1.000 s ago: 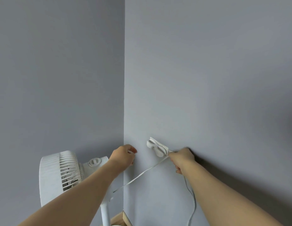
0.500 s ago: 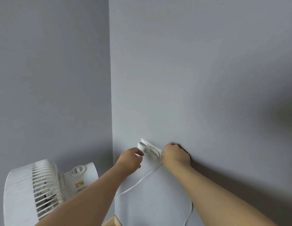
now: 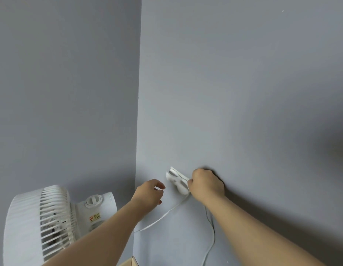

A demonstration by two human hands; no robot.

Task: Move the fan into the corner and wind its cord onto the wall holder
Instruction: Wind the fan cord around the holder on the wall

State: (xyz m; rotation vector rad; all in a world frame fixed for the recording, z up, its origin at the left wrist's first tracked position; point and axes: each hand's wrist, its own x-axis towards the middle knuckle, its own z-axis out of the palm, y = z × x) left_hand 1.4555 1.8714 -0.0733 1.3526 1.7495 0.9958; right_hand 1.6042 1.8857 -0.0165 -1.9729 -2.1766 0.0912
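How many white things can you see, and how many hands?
White fan: 1
White cord: 1
White wall holder: 1
Hands: 2, left hand and right hand
Total: 5

White fan (image 3: 42,223) stands in corner; white cord (image 3: 163,215) reaches wall holder (image 3: 177,180).

Fan (image 3: 51,217) low in the corner at left, wall holder (image 3: 177,181) on the right-hand wall, cord (image 3: 163,215) trailing below it, left hand (image 3: 149,194) left of holder, right hand (image 3: 206,184) touching its right side.
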